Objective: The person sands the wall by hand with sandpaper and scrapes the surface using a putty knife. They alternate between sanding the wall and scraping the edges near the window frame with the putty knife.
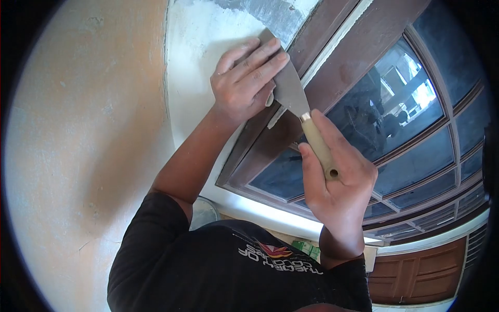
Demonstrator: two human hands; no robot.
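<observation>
A putty knife with a grey metal blade and a beige handle lies against the white-plastered wall strip beside a brown wooden window frame. My left hand presses its fingers flat on the blade, thumb at the blade's edge. My right hand wraps the handle from below. The blade's tip is hidden under my left fingers.
An orange-beige wall fills the left. Glass panes in brown wooden bars run to the right, with a white sill below. A patch of rough grey plaster shows at the top. My dark shirt fills the bottom.
</observation>
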